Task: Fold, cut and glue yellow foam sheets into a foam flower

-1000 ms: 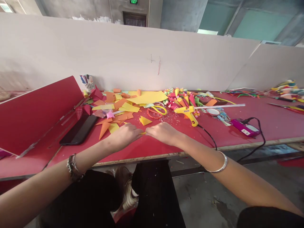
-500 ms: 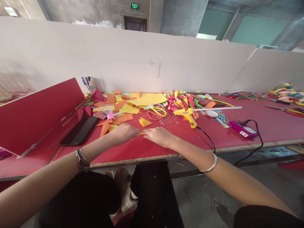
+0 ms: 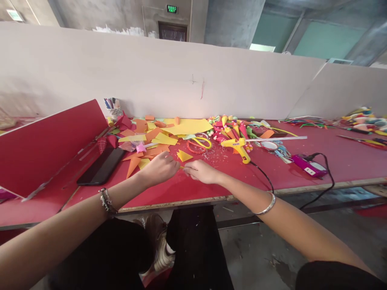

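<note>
My left hand (image 3: pixel 161 167) and my right hand (image 3: pixel 202 171) meet over the red table (image 3: pixel 181 189), fingers curled. Between their fingertips they pinch a small yellow scrap (image 3: pixel 182 166), mostly hidden by the fingers. Just beyond the hands lies a yellow paper triangle (image 3: pixel 184 155). A beaded bracelet is on my left wrist, a silver bangle on my right.
Cut yellow and orange paper pieces (image 3: pixel 151 139) pile up behind the hands, with yellow-handled scissors (image 3: pixel 201 141). A yellow glue gun (image 3: pixel 237 146) lies to the right, its cord running to a pink power strip (image 3: pixel 308 166). A black phone (image 3: pixel 101 166) and a red board (image 3: pixel 45 145) are left.
Both hands have lifted slightly off the table and drawn closer to me, still holding the small yellow scrap between them. The view has tilted down a little.
</note>
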Tool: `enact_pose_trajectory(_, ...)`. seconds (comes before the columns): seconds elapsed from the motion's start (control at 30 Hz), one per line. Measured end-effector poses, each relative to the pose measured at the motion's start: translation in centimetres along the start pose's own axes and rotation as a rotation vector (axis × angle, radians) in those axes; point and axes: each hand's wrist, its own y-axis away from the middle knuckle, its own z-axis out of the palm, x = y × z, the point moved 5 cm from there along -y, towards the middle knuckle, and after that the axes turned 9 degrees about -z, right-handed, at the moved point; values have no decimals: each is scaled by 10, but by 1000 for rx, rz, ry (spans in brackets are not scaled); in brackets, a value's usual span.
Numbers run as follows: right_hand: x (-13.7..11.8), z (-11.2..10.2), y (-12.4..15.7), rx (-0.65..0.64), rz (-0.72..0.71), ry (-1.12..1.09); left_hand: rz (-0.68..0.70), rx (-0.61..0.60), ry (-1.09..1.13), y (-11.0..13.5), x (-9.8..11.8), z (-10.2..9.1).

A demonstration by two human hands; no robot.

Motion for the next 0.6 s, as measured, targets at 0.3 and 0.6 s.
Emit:
enact_pose_trajectory(0.3,12,16,-7,-136,135,-389,126,158,-156,9,-4,5)
enact_pose_trajectory(0.6,12,-4,-7,8,-20,577,-152,-152,-13,11,-49,33)
